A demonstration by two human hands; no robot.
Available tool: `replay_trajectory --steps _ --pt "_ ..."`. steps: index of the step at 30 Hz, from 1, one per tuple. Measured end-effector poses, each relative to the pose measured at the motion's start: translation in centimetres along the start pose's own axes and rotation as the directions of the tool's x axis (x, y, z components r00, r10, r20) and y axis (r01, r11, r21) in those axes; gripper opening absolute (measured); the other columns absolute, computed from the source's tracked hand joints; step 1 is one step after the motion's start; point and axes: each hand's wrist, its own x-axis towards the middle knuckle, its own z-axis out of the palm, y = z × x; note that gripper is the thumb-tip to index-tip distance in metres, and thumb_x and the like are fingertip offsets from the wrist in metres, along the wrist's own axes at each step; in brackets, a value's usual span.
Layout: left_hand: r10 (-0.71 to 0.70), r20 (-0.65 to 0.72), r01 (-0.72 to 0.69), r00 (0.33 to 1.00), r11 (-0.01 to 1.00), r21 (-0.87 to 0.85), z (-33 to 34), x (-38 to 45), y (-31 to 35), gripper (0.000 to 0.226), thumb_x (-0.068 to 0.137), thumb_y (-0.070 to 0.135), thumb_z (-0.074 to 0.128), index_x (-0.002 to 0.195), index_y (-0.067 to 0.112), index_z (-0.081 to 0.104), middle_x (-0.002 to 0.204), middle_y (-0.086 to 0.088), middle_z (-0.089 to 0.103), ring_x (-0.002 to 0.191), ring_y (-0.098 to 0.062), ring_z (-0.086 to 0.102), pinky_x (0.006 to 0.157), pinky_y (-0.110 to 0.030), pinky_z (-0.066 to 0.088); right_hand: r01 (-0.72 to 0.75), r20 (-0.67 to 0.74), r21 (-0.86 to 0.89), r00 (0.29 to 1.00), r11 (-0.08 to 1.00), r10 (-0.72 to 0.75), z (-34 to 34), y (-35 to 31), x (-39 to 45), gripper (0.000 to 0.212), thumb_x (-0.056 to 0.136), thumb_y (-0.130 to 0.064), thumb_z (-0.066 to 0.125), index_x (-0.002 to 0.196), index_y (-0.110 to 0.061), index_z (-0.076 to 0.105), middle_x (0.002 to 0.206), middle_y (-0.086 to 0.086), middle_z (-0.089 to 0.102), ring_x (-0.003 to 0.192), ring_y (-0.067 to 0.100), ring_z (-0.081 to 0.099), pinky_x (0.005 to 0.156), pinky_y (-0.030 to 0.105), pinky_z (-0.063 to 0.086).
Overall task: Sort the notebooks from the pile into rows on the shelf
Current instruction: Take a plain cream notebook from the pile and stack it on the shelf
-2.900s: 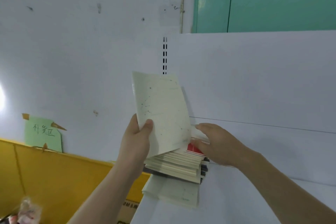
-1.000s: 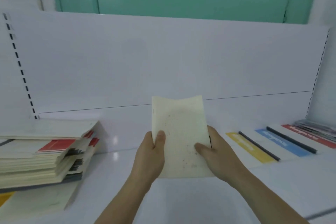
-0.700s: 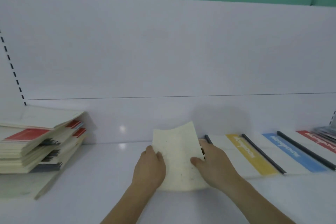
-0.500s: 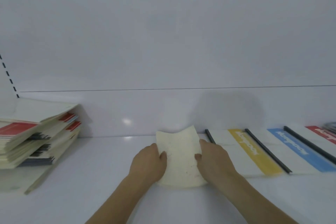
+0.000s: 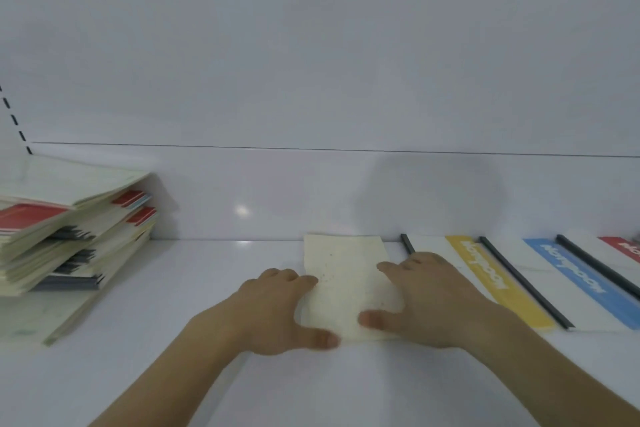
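Leftward sits the pile (image 5: 72, 236); both flat hands (image 5: 277, 308) (image 5: 426, 302) press the cream notebook (image 5: 346, 274).

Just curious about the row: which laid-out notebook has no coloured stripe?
The cream notebook under both hands, leftmost; its neighbours carry yellow, blue and red stripes.

A glossy white shelf (image 5: 173, 288), smooth enough to carry a light reflection at 12 o'clock, is seen bearing a cream notebook (image 5: 346, 274) of matt, speckled paper. At 9 o'clock, a pile (image 5: 72, 232) of paper-covered notebooks is shown, edges soft and uneven. At 3 o'clock, smooth covers with a yellow band (image 5: 485, 274) and a blue band (image 5: 571, 274) are edged by dark spines.
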Motion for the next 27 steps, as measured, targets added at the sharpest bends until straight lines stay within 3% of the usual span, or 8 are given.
replay_trajectory --steps 3,7,10,13,19,24,27 --pt "0.065 0.014 -0.065 0.998 0.998 0.001 0.3 0.0 0.0 0.092 0.077 0.075 0.061 0.150 0.026 0.032 0.143 0.007 0.043 0.133 -0.015 0.035 0.109 -0.035 0.036 0.025 0.131 0.036 0.991 0.999 -0.029 0.0 0.1 -0.7 0.111 0.064 -0.094 0.040 0.149 -0.026 0.024 0.143 0.000 0.042 0.136 0.021 0.030 0.112 0.037 0.028" --pt "0.088 -0.049 -0.088 0.995 0.996 -0.007 0.7 0.5 0.2 0.077 0.080 0.070 0.062 0.140 0.025 0.045 0.131 0.005 0.052 0.126 -0.016 0.043 0.104 -0.034 0.040 0.024 0.102 0.133 0.994 0.991 -0.037 0.5 0.2 -0.3 0.105 0.059 -0.092 0.048 0.141 -0.028 0.035 0.131 -0.003 0.046 0.127 0.016 0.035 0.101 0.032 0.036" --pt "0.110 -0.052 -0.111 0.993 0.993 -0.032 1.1 0.7 0.1 0.074 0.081 0.068 0.062 0.139 0.024 0.047 0.131 0.005 0.050 0.126 -0.013 0.041 0.105 -0.031 0.039 0.015 0.123 0.139 0.992 0.990 -0.033 0.2 0.9 -0.4 0.108 0.059 -0.089 0.053 0.144 -0.025 0.032 0.134 -0.002 0.043 0.131 0.017 0.032 0.105 0.031 0.033" --pt "0.128 -0.056 -0.130 0.990 0.991 -0.041 1.5 0.7 0.2 0.074 0.083 0.069 0.058 0.141 0.025 0.044 0.130 0.007 0.049 0.127 -0.012 0.040 0.105 -0.029 0.038 -0.001 0.127 0.150 0.992 0.989 -0.019 0.3 1.4 -0.6 0.109 0.059 -0.089 0.054 0.142 -0.022 0.035 0.135 -0.001 0.042 0.132 0.018 0.031 0.107 0.032 0.032" --pt "0.101 -0.008 -0.101 0.995 0.994 -0.031 0.9 0.4 0.6 0.081 0.088 0.064 0.057 0.152 0.022 0.032 0.146 0.003 0.040 0.137 -0.014 0.031 0.111 -0.032 0.034 0.033 0.083 0.126 0.996 0.992 -0.044 1.3 1.6 -0.7 0.091 0.060 -0.095 0.041 0.119 -0.025 0.048 0.121 -0.005 0.044 0.122 0.016 0.035 0.102 0.032 0.034" --pt "0.083 0.005 -0.083 0.997 0.996 -0.022 1.0 0.2 0.8 0.088 0.088 0.065 0.056 0.157 0.022 0.019 0.156 0.001 0.026 0.146 -0.016 0.017 0.118 -0.035 0.025 0.065 0.024 0.083 0.997 0.994 -0.067 2.1 1.9 -1.3 0.101 0.065 -0.096 0.026 0.136 -0.026 0.041 0.135 -0.004 0.040 0.135 0.019 0.026 0.114 0.035 0.024" --pt "0.042 -0.015 -0.042 0.999 0.998 -0.046 1.1 -0.3 0.9 0.097 0.086 0.069 0.056 0.159 0.025 0.009 0.165 0.001 0.006 0.152 -0.014 0.003 0.123 -0.036 0.015 0.045 0.011 0.098 0.999 0.994 -0.047 1.7 1.5 -1.7 0.104 0.069 -0.094 0.021 0.150 -0.030 0.027 0.158 -0.001 0.019 0.149 0.021 0.004 0.121 0.037 0.009"
